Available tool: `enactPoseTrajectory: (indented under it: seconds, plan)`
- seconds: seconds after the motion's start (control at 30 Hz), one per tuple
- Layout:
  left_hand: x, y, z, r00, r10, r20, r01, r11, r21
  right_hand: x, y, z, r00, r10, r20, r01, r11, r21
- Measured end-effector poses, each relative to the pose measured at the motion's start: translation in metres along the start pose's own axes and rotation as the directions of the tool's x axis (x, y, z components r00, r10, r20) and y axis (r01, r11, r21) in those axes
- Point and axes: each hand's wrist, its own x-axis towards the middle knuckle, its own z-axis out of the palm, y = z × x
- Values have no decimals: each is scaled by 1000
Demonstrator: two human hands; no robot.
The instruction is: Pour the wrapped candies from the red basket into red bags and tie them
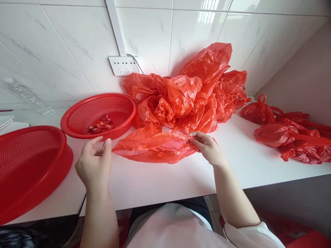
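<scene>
A red plastic bag (155,146) is stretched sideways above the white table, its mouth partly spread. My right hand (207,146) pinches its right end between thumb and fingers. At the other end, my left hand (95,163) is open, thumb and fingers apart, with the bag's pointed left corner right beside the thumb. Just beyond my left hand stands a red perforated basket (74,125) with a few small red packets (102,124) lying in it.
A heap of crumpled red plastic bags (183,94) rests against the tiled wall. Several tied red bags (276,132) lie at the right. Another red basket (58,165) stands at the left, with a clear plastic bottle (29,96) behind. A socket strip (123,66) is on the wall.
</scene>
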Motion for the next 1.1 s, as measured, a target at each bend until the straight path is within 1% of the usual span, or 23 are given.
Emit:
enactPoseTrajectory:
  seconds: [0.03,0.07,0.1,0.13,0.17,0.2,0.23,0.3,0.4,0.5,0.57,0.63,0.67,0.73,0.8,0.83,0.87,0.93,0.97,1.0,1.03,1.07,1.1]
  plan:
    - [-6,12,-4,986,130,-103,-116,984,134,2,-3,2,999,27,45,-28,999,20]
    - [-15,24,-5,960,274,-56,-263,953,154,5,-6,5,996,38,82,-42,998,39]
    - [-24,36,-5,898,427,106,-435,898,67,7,-9,8,993,40,110,-46,998,52]
    - [-34,47,-2,762,561,324,-574,817,-65,9,-11,11,990,42,131,-50,997,56]
    - [-43,56,4,581,618,530,-645,747,-164,10,-14,14,988,45,149,-54,997,55]
    - [-50,61,12,416,601,683,-681,704,-204,12,-16,16,984,52,169,-62,997,55]
    - [-56,64,22,323,525,788,-711,684,-164,13,-18,17,980,63,191,-75,996,57]
    - [-60,59,45,327,400,856,-791,611,17,15,-21,15,961,99,257,-115,992,49]
    - [-54,37,76,372,414,831,-869,471,154,20,-21,7,922,151,357,-174,984,34]
    - [-42,13,92,429,372,824,-880,380,286,32,-15,-8,889,193,416,-197,980,-34]
    - [-33,2,97,454,250,855,-860,374,347,41,-12,-20,884,237,403,-191,970,-150]
    - [-26,-4,98,446,147,883,-837,419,353,47,-14,-32,914,225,337,-129,950,-284]
    - [-23,-5,97,437,120,892,-828,441,346,46,-19,-37,943,173,286,-67,936,-346]
    - [-19,-3,94,407,112,906,-820,482,309,37,-35,-39,990,-40,136,97,893,-440]
    - [-17,5,88,382,143,913,-783,575,238,18,-56,-31,958,-278,74,278,825,-492]
    - [-15,10,84,380,168,909,-731,657,184,7,-65,-22,929,-339,148,366,788,-495]
    - [-14,16,80,389,190,901,-647,753,120,-4,-71,-11,891,-323,318,445,758,-477]
    - [-11,27,72,421,180,889,-360,933,-18,-18,-68,17,730,-119,673,534,713,-454]
    - [-8,32,69,423,150,894,-172,982,-83,-20,-59,31,697,-30,716,545,671,-503]
    - [-4,35,65,407,114,906,21,991,-134,-19,-45,45,740,-4,673,539,603,-589]
    - [1,37,62,385,85,919,194,966,-170,-14,-29,57,825,-35,564,497,520,-695]
    - [6,38,58,368,66,927,326,925,-196,-7,-12,65,883,-100,458,451,450,-771]
    - [12,38,55,372,58,926,408,886,-219,1,5,70,896,-149,418,441,398,-805]
